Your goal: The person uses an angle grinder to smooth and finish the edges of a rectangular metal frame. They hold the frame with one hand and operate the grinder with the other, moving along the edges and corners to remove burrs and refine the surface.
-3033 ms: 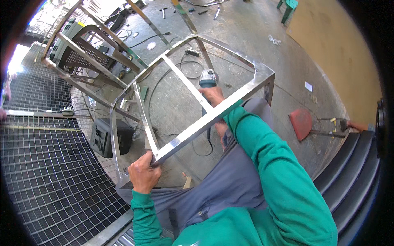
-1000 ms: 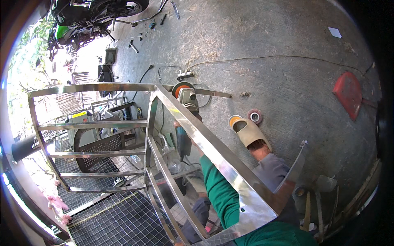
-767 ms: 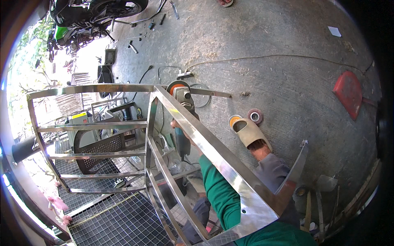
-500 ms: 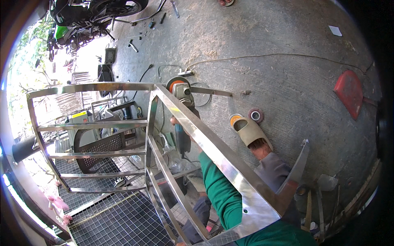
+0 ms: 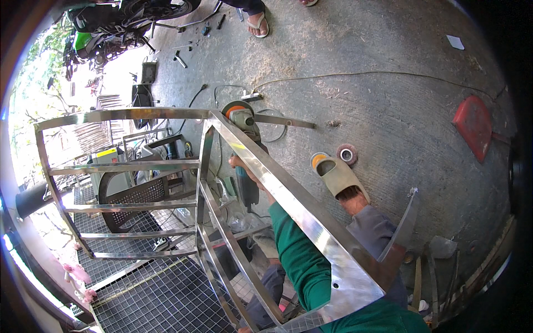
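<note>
A welded frame of shiny square metal tubing [image 5: 288, 191] spans the view, with several crossbars on its left side. Behind its long slanting bar, my right hand [image 5: 239, 162] is closed round the body of an angle grinder [image 5: 247, 188]. The bar hides part of that hand. The grinder's disc [image 5: 234, 106], orange and dark, is up against the frame near its top corner joint. At the bottom edge, a little of my left hand [image 5: 244, 329] shows, closed on a lower bar of the frame.
A red dustpan [image 5: 473, 125] lies on the concrete floor at the right. A round brush-like disc [image 5: 347, 154] sits beside my sandalled foot [image 5: 345, 178]. Dark grating [image 5: 161, 299] is at lower left, a motorbike [image 5: 105, 33] at upper left. A cable [image 5: 355, 75] crosses the floor.
Another person's sandalled foot and dark trouser leg have come into view at the top. The grinder's disc has shifted slightly up and left along the frame's corner.
</note>
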{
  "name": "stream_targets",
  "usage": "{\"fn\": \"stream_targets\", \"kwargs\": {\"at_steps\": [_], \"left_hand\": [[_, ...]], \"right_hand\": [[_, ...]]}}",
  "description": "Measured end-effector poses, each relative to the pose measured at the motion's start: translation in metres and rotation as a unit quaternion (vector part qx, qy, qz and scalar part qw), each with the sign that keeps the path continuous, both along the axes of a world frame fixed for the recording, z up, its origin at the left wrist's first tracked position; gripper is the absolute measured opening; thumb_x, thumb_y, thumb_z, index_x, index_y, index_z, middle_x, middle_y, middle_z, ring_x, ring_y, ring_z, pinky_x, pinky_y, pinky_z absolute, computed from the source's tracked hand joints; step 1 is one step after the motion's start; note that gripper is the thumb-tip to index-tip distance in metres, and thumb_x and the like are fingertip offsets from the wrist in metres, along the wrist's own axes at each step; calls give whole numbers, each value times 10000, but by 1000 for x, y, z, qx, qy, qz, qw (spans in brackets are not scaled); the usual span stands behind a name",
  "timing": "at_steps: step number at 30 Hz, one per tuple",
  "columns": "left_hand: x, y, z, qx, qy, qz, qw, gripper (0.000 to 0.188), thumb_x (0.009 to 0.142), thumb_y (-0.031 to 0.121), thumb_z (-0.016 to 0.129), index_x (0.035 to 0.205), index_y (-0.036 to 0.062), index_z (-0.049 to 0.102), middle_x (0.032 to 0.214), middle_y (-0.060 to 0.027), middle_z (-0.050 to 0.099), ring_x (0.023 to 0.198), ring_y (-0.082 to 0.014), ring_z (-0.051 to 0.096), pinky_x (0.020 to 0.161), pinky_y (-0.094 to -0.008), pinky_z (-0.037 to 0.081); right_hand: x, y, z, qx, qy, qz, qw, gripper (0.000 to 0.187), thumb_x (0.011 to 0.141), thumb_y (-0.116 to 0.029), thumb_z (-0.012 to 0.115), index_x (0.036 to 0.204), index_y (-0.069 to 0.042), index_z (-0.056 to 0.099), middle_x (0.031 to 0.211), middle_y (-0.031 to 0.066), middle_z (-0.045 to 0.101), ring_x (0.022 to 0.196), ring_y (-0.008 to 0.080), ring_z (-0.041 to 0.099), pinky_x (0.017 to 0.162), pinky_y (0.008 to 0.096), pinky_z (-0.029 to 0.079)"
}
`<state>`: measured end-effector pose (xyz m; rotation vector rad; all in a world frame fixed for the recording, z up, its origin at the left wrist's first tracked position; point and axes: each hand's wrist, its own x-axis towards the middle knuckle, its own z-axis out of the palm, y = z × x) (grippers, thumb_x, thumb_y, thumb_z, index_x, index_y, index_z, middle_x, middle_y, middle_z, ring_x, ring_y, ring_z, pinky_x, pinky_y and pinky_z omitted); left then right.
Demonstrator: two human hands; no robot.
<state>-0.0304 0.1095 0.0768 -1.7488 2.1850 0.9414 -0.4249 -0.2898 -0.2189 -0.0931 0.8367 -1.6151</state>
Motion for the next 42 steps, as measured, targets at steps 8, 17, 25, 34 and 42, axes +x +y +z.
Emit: {"fn": "stream_targets", "kwargs": {"at_steps": [8, 17, 25, 34, 42], "left_hand": [[-38, -24, 7, -65, -9, -134, 989, 282, 903, 307, 742, 1024, 59, 683, 867, -122, 594, 726, -295, 543, 636, -448, 424], [-38, -25, 12, -52, -19, -166, 985, 371, 742, 232, 864, 1000, 71, 650, 825, -130, 592, 704, -345, 545, 611, -475, 411], [-30, -22, 12, -50, -17, -162, 985, 370, 729, 217, 851, 994, 70, 638, 842, -141, 597, 734, -370, 566, 642, -511, 432], [-38, -25, 12, -46, 0, -153, 987, 389, 712, 207, 859, 1001, 71, 638, 845, -141, 595, 736, -379, 566, 659, -522, 442], [-42, -27, 12, -50, -8, -145, 988, 325, 735, 178, 852, 964, 68, 649, 825, -136, 599, 702, -356, 571, 617, -477, 449]], "right_hand": [[1, 2, 0, 7, 3, 17, 1000, 526, 756, -300, 866, 1182, -28, 720, 982, 79, 722, 932, 221, 668, 936, 371, 489], [-5, 3, 1, 6, 1, 41, 999, 549, 748, -310, 871, 1194, -26, 725, 994, 85, 727, 946, 228, 670, 953, 377, 486], [1, 1, 2, 42, 42, 6, 998, 656, 750, -313, 866, 1308, -18, 691, 1095, 127, 723, 1041, 243, 659, 1007, 374, 471], [6, 0, -5, -13, 4, -25, 1000, 581, 776, -299, 905, 1269, -54, 721, 983, 69, 725, 917, 196, 670, 888, 350, 515], [11, -1, -8, -23, 19, -51, 998, 582, 790, -313, 923, 1281, -75, 718, 959, 40, 730, 879, 151, 667, 861, 334, 529]]}}
